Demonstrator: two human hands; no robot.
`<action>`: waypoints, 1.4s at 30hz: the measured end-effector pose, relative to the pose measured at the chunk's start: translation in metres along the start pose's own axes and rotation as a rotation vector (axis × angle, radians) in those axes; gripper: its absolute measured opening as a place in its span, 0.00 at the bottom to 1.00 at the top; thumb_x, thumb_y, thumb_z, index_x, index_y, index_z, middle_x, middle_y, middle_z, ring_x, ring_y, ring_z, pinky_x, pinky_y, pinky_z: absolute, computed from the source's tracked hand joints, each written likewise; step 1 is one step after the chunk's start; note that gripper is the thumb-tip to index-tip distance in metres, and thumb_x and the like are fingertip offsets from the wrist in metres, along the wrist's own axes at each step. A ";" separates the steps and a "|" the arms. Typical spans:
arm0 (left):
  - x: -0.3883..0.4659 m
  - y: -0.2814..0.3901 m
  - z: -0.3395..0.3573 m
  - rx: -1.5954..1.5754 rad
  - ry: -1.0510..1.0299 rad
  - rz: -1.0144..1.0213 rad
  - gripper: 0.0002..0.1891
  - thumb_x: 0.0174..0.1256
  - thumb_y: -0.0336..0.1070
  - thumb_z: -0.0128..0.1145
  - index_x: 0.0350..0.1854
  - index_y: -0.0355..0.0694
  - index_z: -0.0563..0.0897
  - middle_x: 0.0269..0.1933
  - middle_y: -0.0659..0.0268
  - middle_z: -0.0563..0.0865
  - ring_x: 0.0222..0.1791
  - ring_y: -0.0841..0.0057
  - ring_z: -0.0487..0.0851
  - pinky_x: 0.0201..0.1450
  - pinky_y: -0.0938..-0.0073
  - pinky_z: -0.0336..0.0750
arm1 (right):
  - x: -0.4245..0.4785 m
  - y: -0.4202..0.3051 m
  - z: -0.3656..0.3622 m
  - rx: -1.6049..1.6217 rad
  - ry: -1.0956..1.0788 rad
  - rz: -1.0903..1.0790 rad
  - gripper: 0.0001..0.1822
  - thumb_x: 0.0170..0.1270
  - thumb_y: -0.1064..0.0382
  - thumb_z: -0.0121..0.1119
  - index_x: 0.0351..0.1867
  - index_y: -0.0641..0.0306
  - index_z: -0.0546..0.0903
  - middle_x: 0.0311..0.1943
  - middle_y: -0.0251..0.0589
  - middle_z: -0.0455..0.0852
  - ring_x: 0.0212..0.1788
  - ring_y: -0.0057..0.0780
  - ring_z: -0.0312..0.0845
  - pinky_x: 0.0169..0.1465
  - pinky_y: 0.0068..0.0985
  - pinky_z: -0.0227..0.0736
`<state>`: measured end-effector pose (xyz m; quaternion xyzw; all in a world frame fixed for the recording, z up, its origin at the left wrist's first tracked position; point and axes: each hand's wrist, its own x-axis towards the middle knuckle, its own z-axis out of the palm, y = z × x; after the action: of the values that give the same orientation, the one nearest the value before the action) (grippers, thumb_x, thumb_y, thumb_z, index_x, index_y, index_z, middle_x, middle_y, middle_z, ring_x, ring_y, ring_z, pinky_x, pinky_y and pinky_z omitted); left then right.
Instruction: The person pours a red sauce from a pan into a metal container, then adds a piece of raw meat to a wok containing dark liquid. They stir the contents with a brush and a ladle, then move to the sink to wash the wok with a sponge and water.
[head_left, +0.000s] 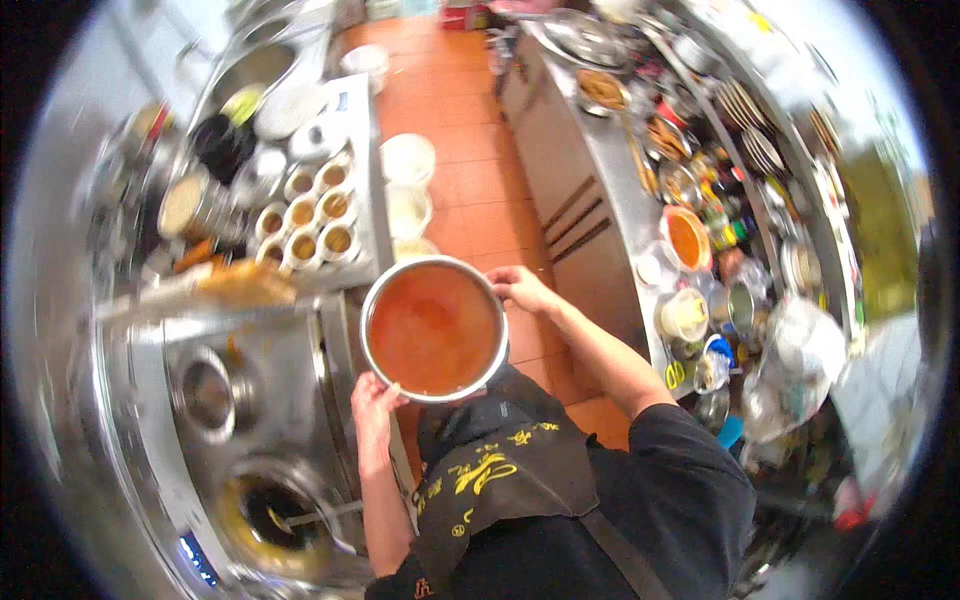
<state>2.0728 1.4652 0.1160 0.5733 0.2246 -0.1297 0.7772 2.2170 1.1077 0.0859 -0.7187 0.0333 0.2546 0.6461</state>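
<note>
Between my hands is a round metal pot (501, 352), filled close to the rim with an orange-red liquid (435, 330). My left hand (373, 401) grips its near left edge, the thumb over the rim. At the far right side, my right hand (521, 289) has its fingers at the rim; the pot wall hides part of their hold. The pot is held up in front of my dark apron (517, 480), above the tiled floor (465, 165).
To the left stands a steel stove (277, 427) with a wok (277, 517) holding a ladle. Several filled cups (337, 240) sit on the left counter. A steel counter (600, 157) on the right carries an orange tub (686, 238) and other containers. White buckets (409, 159) stand along the aisle.
</note>
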 end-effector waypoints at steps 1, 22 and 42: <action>0.016 -0.005 0.012 0.036 -0.052 0.010 0.07 0.67 0.20 0.61 0.42 0.39 0.78 0.39 0.64 0.87 0.35 0.76 0.87 0.38 0.73 0.86 | 0.001 0.017 -0.023 0.069 0.021 -0.040 0.15 0.70 0.71 0.59 0.56 0.71 0.84 0.43 0.38 0.90 0.45 0.25 0.83 0.52 0.26 0.78; 0.293 -0.007 0.382 0.302 -0.482 -0.153 0.14 0.67 0.20 0.60 0.53 0.34 0.77 0.44 0.62 0.87 0.39 0.72 0.87 0.42 0.70 0.85 | 0.006 0.091 -0.379 0.139 0.636 -0.052 0.15 0.68 0.70 0.57 0.54 0.69 0.85 0.45 0.44 0.91 0.49 0.27 0.85 0.55 0.28 0.79; 0.554 -0.031 0.751 0.779 -1.176 -0.382 0.14 0.67 0.19 0.60 0.52 0.38 0.80 0.42 0.66 0.89 0.41 0.76 0.87 0.42 0.71 0.85 | 0.011 0.164 -0.510 0.447 1.459 0.075 0.19 0.70 0.74 0.58 0.61 0.72 0.81 0.42 0.35 0.86 0.43 0.22 0.80 0.49 0.22 0.76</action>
<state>2.6885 0.7734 -0.0040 0.5945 -0.1962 -0.6202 0.4727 2.3299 0.6021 -0.0501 -0.5553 0.5269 -0.2759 0.5813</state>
